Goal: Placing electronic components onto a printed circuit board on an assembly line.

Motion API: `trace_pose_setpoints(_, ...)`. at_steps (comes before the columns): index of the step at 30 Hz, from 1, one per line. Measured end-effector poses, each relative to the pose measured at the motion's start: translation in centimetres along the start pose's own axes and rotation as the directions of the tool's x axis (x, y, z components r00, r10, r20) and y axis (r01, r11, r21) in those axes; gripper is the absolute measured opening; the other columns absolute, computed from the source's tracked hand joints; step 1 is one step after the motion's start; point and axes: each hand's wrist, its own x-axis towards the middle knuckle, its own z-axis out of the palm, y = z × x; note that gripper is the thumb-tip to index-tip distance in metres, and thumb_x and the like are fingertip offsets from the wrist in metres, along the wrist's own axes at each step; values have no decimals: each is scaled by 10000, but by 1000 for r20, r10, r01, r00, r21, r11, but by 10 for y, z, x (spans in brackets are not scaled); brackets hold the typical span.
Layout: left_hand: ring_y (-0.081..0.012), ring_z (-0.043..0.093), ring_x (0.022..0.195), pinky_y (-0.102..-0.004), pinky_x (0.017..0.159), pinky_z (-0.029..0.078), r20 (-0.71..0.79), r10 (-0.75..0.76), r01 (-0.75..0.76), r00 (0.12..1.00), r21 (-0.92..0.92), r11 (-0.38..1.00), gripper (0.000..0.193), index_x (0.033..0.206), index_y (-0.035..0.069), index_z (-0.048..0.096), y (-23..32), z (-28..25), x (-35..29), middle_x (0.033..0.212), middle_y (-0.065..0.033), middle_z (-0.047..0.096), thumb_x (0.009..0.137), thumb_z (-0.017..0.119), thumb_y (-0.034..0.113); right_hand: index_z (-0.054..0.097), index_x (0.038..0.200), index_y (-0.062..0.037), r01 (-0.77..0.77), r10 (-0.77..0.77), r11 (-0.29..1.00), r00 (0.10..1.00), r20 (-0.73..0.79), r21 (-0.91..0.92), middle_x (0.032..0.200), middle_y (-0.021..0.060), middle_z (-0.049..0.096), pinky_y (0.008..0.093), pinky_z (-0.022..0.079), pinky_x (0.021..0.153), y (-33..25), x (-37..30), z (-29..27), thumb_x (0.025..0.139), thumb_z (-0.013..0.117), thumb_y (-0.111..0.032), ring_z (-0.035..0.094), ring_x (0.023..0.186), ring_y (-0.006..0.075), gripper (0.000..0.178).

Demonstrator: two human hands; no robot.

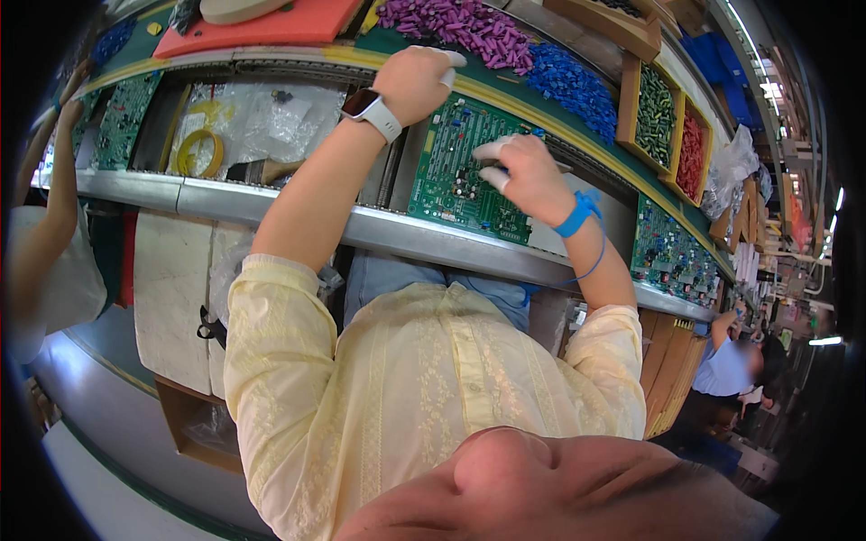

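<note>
My left hand point(417, 86) reaches to the edge of a heap of purple cylindrical parts point(469, 32); white covers sit on its fingertips. Its fingers are curled together, and what they hold, if anything, is hidden. Over a green circuit board point(442, 171) is my right hand point(528, 176), with white-covered thumb and finger bent toward the board's surface. Something thin and dark shows at that hand, too small to name. A smartwatch point(368, 106) is on my left wrist, a blue corded strap point(579, 215) on my right. Small components stand on the board.
Blue parts point(570, 86) lie beside the purple heap. Boxes of green parts point(654, 104) and red parts point(692, 153) stand at the right. Other boards point(672, 248) sit along the metal-edged line point(244, 200). A tape roll point(200, 153) and brush point(262, 171) lie left. Another person point(59, 243) works at far left.
</note>
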Motion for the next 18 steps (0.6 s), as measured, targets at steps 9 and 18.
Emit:
trace_pose_setpoints(9,-298,595,841,-398,766,470,-190,-77,121,979,234,965,173,900,96,674,-30,4,11,868,-123,642,768,574,146,651,885,-75,-428,342,894,843,-416,-132,876,139,635,394,482,752,137,-100,-79,761,581,-104,604,826,320,146)
trace_pose_setpoints(18,-302,580,852,-418,728,471,173,-141,11,975,596,803,146,862,89,624,-9,26,58,883,-115,589,749,614,180,654,980,-140,-940,826,301,342,-448,-163,1002,179,617,426,452,855,336,-242,-168,777,530,-208,579,970,346,247)
